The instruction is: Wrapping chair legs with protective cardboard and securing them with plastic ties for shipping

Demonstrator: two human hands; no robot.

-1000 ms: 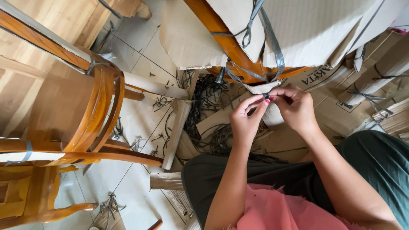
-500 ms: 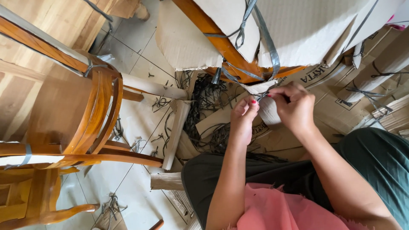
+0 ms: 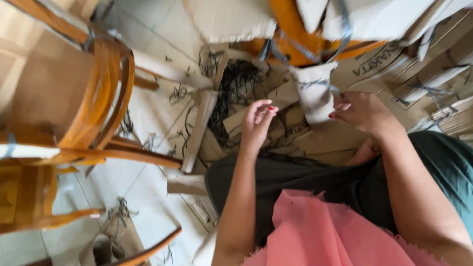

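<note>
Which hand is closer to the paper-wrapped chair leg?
The right hand. Its fingers touch the wrapped leg at the strap. The left hand hangs open beside it, touching nothing.

I take the wooden chair point(image 3: 74, 93) at left as my landmark. Just right of it a paper-wrapped stick point(image 3: 199, 130) lies on the tiled floor point(image 3: 148, 197), with dark strap scraps point(image 3: 241, 83) heaped beyond that. Below the chair I see a second chair point(image 3: 29, 202), and lower still a curved wooden rail point(image 3: 152, 246). Far right of the chair, flat cardboard point(image 3: 389, 69) lies, possibly several sheets; the blur hides the edges.
</note>
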